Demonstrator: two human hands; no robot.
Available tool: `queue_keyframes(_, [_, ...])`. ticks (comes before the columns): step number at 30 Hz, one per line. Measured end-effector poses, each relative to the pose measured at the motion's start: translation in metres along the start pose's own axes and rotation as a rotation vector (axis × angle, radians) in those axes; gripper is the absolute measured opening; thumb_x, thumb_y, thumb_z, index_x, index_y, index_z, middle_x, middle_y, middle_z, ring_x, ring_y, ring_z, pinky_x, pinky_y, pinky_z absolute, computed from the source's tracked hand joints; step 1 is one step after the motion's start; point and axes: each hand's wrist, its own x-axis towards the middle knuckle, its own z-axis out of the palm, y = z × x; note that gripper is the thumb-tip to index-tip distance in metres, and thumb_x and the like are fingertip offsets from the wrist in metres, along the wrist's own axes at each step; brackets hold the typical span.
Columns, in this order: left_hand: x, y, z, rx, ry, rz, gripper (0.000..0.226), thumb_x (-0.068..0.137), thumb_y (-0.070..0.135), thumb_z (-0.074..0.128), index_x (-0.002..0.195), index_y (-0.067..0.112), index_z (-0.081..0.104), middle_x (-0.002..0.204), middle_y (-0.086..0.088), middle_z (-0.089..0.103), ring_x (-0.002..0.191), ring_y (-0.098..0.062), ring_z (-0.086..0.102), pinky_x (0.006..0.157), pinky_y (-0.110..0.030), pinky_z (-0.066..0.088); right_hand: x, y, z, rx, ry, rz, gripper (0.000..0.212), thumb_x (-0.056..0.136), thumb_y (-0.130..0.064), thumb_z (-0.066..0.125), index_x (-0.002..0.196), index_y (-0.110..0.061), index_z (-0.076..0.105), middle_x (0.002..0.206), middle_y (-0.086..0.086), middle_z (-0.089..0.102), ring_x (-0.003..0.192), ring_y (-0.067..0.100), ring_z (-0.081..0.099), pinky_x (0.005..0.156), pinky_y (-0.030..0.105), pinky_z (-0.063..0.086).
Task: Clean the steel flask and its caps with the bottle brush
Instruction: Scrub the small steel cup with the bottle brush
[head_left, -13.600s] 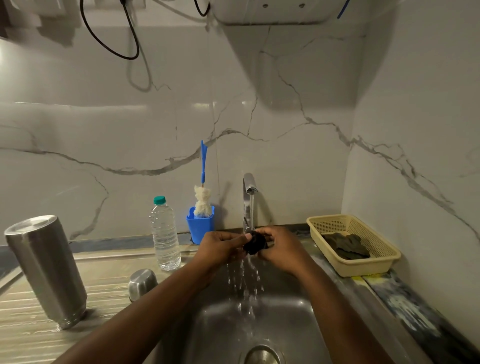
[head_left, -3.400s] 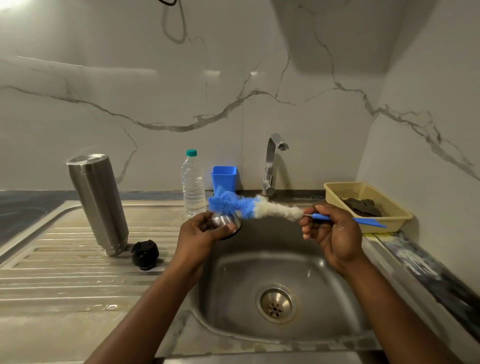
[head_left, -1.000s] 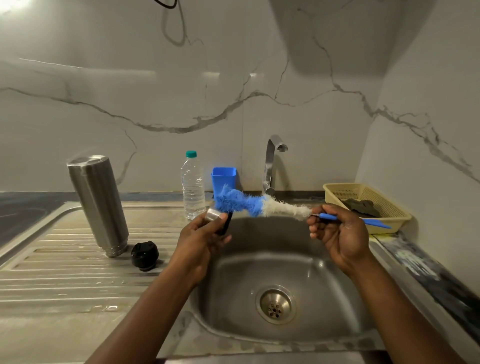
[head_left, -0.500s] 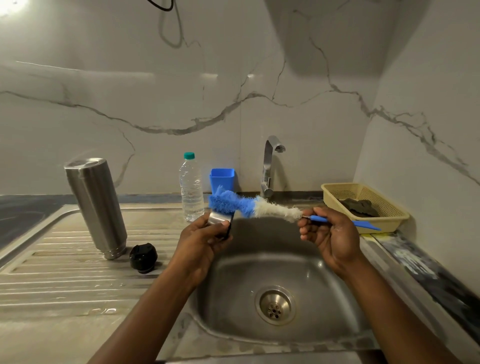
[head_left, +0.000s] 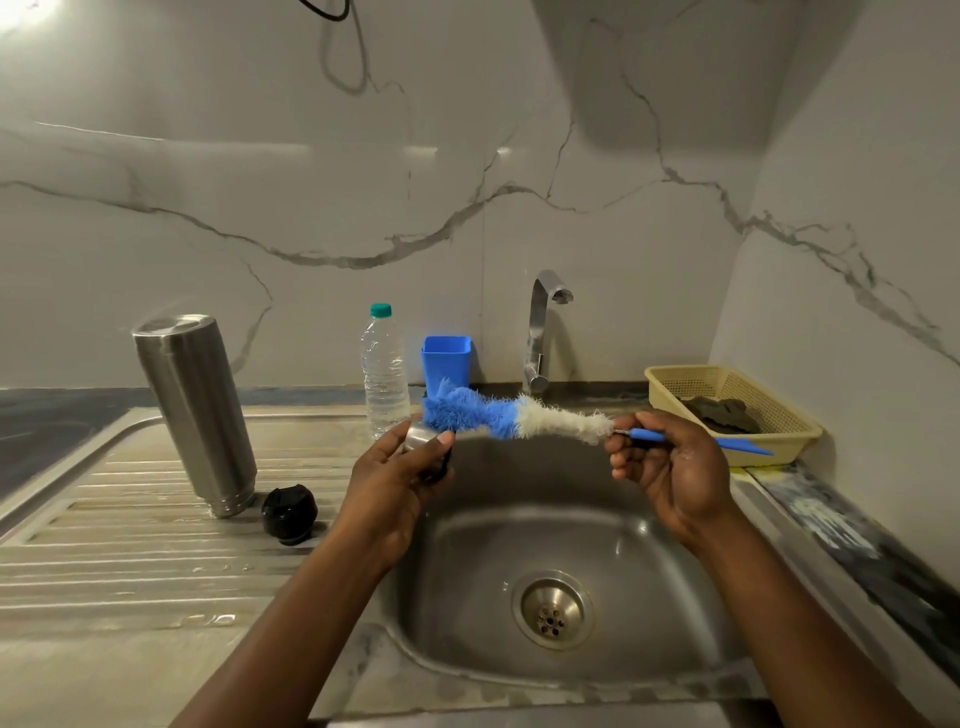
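Step in hand, as we judge it: scrubbing the steel cap (head_left: 417, 438). Our left hand (head_left: 395, 480) curls round the cap above the sink's (head_left: 654, 566) ten o'clock rim. Our right hand (head_left: 675, 467), at two o'clock, pinches the blue handle of the bottle brush (head_left: 498, 415), which is held level with its blue bristle tip touching the cap's top. The cap is brushed metal, mostly hidden by fingers. The next move probably calls for twisting the bristles inside, then rinsing; the tap (head_left: 540, 332) at twelve o'clock runs no water. The steel flask (head_left: 195, 410) stands on the drainboard (head_left: 130, 571) at nine o'clock, with the black cap (head_left: 289, 512) just beside its base.
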Motion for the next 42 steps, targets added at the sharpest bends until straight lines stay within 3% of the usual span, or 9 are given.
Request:
queue_keyframes(5, [-0.006, -0.001, 0.006, -0.01, -0.069, -0.03, 0.063, 0.08, 0.001, 0.078, 0.14, 0.01, 0.062, 0.113, -0.012, 0.08, 0.099, -0.024, 0.079, 0.071, -0.029, 0.064, -0.001, 0.001, 0.002, 0.016, -0.001, 0.005, 0.038, 0.106, -0.013, 0.039, 0.088, 0.002, 0.07, 0.072, 0.02, 0.069, 0.057, 0.022, 0.064, 0.051, 0.029, 0.056])
queue_keyframes(8, [-0.006, -0.003, 0.007, -0.013, -0.073, -0.048, 0.072, 0.074, 0.003, 0.082, 0.142, 0.007, 0.059, 0.117, -0.015, 0.078, 0.104, -0.028, 0.078, 0.076, -0.033, 0.065, -0.002, 0.004, 0.006, -0.001, -0.041, 0.018, 0.038, 0.106, -0.013, 0.039, 0.091, 0.002, 0.07, 0.076, 0.02, 0.07, 0.06, 0.023, 0.066, 0.053, 0.031, 0.058])
queue_keyframes(15, [-0.003, 0.001, 0.002, 0.008, -0.025, -0.029, 0.057, 0.071, 0.008, 0.082, 0.125, 0.004, 0.068, 0.119, -0.018, 0.077, 0.1, -0.026, 0.079, 0.088, -0.042, 0.064, -0.002, 0.001, 0.001, 0.026, -0.005, 0.016, 0.037, 0.106, -0.013, 0.04, 0.089, 0.002, 0.069, 0.073, 0.019, 0.069, 0.058, 0.023, 0.065, 0.051, 0.03, 0.056])
queue_keyframes(22, [-0.002, 0.003, 0.0, -0.039, -0.038, -0.025, 0.056, 0.073, 0.005, 0.08, 0.127, 0.005, 0.067, 0.121, -0.016, 0.076, 0.103, -0.026, 0.078, 0.094, -0.043, 0.063, -0.002, -0.004, -0.002, 0.027, -0.007, 0.015, 0.038, 0.106, -0.013, 0.04, 0.088, 0.002, 0.07, 0.073, 0.02, 0.069, 0.058, 0.023, 0.064, 0.052, 0.03, 0.057])
queue_keyframes(28, [-0.005, -0.003, 0.008, -0.043, -0.081, -0.065, 0.058, 0.076, 0.0, 0.077, 0.132, 0.009, 0.066, 0.121, -0.017, 0.077, 0.108, -0.029, 0.077, 0.09, -0.039, 0.065, -0.002, 0.005, 0.006, 0.013, -0.042, 0.042, 0.037, 0.107, -0.013, 0.038, 0.094, 0.005, 0.069, 0.076, 0.021, 0.07, 0.06, 0.023, 0.066, 0.054, 0.031, 0.058])
queue_keyframes(34, [-0.002, -0.002, 0.002, -0.043, -0.054, -0.088, 0.048, 0.077, 0.01, 0.078, 0.124, 0.005, 0.069, 0.122, -0.018, 0.076, 0.115, -0.032, 0.074, 0.094, -0.043, 0.061, -0.002, -0.004, -0.005, 0.039, 0.014, 0.014, 0.04, 0.105, -0.012, 0.04, 0.084, 0.001, 0.072, 0.071, 0.02, 0.068, 0.056, 0.023, 0.064, 0.05, 0.029, 0.055])
queue_keyframes(37, [-0.005, -0.006, 0.006, 0.033, -0.082, -0.098, 0.043, 0.077, 0.013, 0.078, 0.119, 0.005, 0.068, 0.118, -0.017, 0.077, 0.11, -0.029, 0.076, 0.086, -0.039, 0.063, -0.002, 0.004, 0.003, 0.007, -0.031, 0.036, 0.038, 0.106, -0.013, 0.039, 0.089, 0.002, 0.07, 0.075, 0.021, 0.069, 0.059, 0.024, 0.065, 0.052, 0.03, 0.057])
queue_keyframes(42, [-0.002, 0.0, 0.002, 0.042, -0.088, -0.042, 0.05, 0.076, 0.007, 0.077, 0.126, 0.008, 0.069, 0.119, -0.015, 0.078, 0.104, -0.025, 0.078, 0.088, -0.041, 0.065, -0.002, -0.006, -0.003, 0.019, -0.015, 0.008, 0.038, 0.106, -0.012, 0.039, 0.087, 0.002, 0.07, 0.073, 0.02, 0.068, 0.057, 0.023, 0.064, 0.051, 0.03, 0.056])
